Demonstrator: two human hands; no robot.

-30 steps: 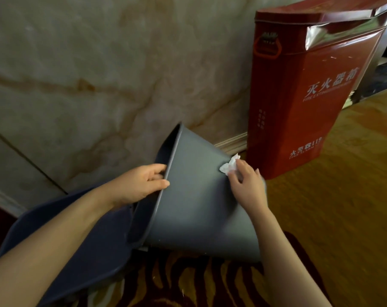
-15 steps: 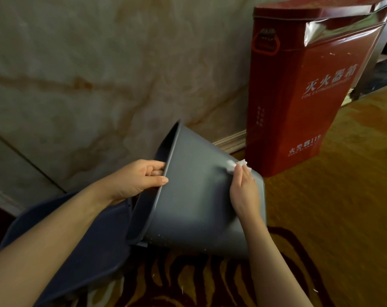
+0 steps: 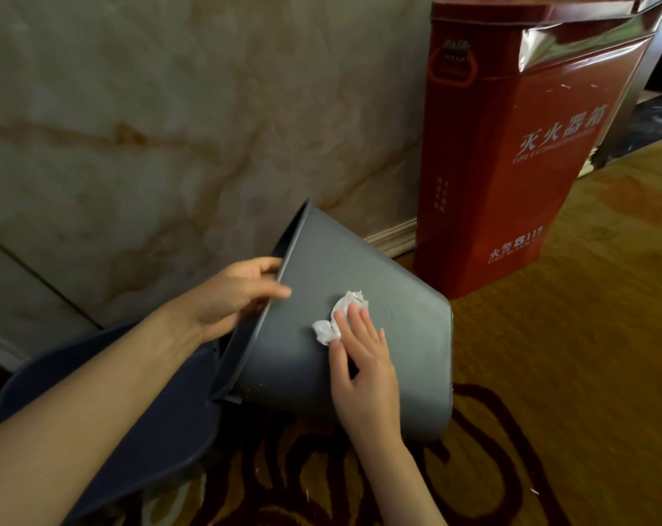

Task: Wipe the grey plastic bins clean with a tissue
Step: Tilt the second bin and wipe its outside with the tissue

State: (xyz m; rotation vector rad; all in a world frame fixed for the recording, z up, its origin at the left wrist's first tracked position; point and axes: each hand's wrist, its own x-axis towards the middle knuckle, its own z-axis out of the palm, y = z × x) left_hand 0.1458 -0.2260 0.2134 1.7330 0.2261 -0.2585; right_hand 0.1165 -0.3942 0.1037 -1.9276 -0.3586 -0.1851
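One grey plastic bin, tipped mouth-left, base right: left hand curls round its rim, right hand presses crumpled tissue flat-fingered against the mid side wall.

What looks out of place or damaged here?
The grey bin lies tipped on its side, but the left hand grips its rim for wiping. The shiny strip near the top of the red box looks crumpled and torn.

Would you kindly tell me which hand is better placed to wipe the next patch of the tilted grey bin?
Right. The right hand presses the tissue flat on the grey bin's outer wall, so it probably only needs to slide on. The left hand grips the rim, steadying the tilted bin.
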